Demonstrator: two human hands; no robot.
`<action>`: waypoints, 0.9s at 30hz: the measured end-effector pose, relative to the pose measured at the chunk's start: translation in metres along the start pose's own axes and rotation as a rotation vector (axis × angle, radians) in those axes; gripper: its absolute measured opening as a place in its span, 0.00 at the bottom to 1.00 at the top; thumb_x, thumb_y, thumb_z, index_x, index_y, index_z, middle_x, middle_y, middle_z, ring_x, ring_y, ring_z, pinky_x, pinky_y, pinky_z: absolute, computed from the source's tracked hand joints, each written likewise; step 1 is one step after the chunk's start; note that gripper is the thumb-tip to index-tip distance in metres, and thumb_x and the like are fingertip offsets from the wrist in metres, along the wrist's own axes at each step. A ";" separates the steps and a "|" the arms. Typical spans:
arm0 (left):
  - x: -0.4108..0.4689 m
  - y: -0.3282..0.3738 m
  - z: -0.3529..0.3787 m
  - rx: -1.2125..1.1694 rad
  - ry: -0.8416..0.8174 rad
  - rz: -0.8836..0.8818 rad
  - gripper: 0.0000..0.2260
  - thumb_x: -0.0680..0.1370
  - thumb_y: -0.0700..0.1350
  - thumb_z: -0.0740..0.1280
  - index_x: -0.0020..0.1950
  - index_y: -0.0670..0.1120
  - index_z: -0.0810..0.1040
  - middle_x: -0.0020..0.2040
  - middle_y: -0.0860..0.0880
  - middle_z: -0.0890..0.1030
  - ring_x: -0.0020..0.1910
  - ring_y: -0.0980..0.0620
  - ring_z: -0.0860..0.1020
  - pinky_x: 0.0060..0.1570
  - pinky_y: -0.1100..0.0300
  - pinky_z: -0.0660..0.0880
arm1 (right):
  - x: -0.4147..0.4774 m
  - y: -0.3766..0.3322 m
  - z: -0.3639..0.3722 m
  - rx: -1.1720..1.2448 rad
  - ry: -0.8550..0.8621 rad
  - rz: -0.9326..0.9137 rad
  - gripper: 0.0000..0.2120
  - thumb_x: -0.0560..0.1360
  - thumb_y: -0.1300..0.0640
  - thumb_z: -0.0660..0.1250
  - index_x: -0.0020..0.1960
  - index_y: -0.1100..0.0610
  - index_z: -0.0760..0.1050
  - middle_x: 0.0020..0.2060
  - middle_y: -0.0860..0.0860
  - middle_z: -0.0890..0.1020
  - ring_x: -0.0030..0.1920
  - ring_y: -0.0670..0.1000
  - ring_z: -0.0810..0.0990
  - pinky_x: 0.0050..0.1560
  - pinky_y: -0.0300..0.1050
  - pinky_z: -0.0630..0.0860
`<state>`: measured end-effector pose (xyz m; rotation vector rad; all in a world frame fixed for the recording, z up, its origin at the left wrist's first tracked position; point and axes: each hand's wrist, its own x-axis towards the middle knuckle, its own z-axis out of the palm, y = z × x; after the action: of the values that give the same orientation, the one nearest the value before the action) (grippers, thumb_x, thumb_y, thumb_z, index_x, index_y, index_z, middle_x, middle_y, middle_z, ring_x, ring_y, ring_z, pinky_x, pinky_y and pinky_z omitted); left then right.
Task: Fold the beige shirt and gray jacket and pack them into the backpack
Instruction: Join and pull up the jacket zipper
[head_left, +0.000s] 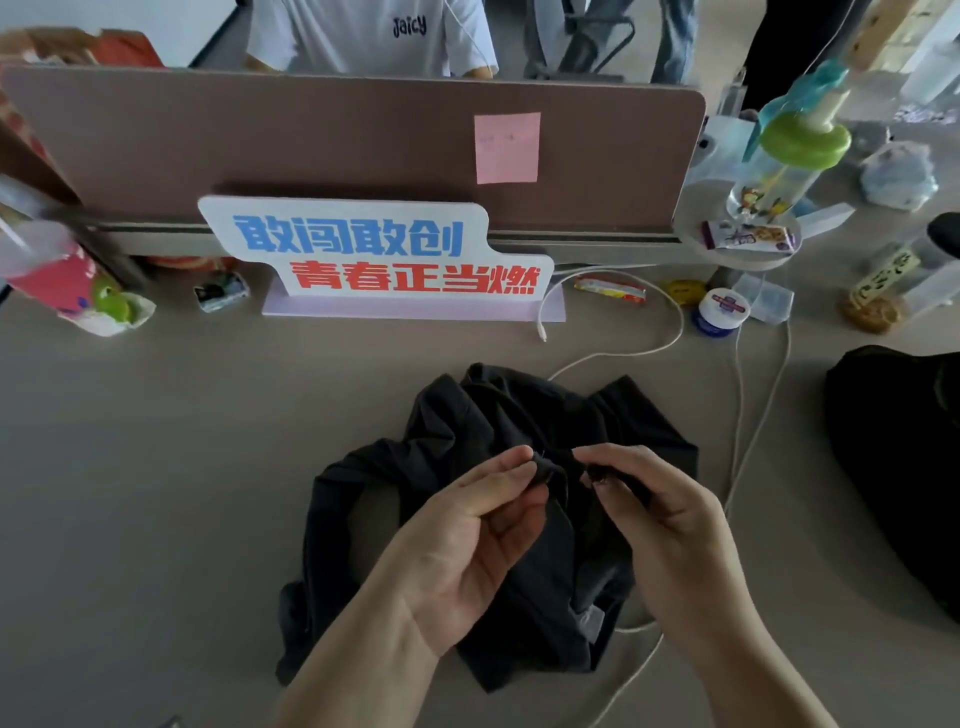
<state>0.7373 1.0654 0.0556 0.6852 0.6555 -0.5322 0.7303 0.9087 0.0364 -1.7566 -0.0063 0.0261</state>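
A dark gray jacket (478, 415) lies crumpled on the beige desk (156, 467) in front of me. My left hand (467, 535) and my right hand (670, 519) are both raised over its middle. Each pinches a small bunch of the jacket's fabric between thumb and fingertips, close together. A black backpack (898, 457) rests at the right edge of the desk, partly cut off by the frame. No beige shirt is visible.
White cables (737, 415) run across the desk right of the jacket and under it. A sign with blue and red characters (374, 254) stands before a brown divider (311, 140). Bottles, a jar (719, 312) and snacks crowd the back right. A person in a white shirt sits beyond the divider.
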 end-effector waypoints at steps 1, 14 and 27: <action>-0.001 -0.001 0.001 -0.003 -0.004 -0.004 0.13 0.63 0.37 0.71 0.47 0.42 0.81 0.36 0.47 0.83 0.31 0.56 0.82 0.32 0.65 0.80 | -0.001 0.001 -0.001 0.058 -0.003 0.021 0.24 0.75 0.74 0.61 0.42 0.47 0.84 0.42 0.45 0.82 0.44 0.47 0.80 0.46 0.36 0.73; -0.015 -0.010 0.028 0.217 -0.086 0.096 0.10 0.70 0.36 0.69 0.32 0.48 0.84 0.34 0.48 0.83 0.31 0.55 0.81 0.30 0.64 0.78 | -0.011 -0.013 -0.024 0.540 -0.087 0.159 0.28 0.57 0.40 0.79 0.51 0.56 0.82 0.43 0.55 0.81 0.46 0.53 0.78 0.49 0.44 0.76; -0.029 -0.010 0.045 0.784 -0.217 0.280 0.14 0.66 0.56 0.69 0.40 0.48 0.86 0.35 0.47 0.84 0.36 0.54 0.82 0.39 0.62 0.78 | -0.007 -0.047 -0.048 0.117 -0.113 -0.021 0.11 0.71 0.70 0.69 0.47 0.56 0.79 0.38 0.51 0.82 0.38 0.45 0.79 0.41 0.35 0.75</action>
<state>0.7283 1.0329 0.0984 1.4080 0.1168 -0.5894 0.7245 0.8699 0.0917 -1.6363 -0.1044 0.1084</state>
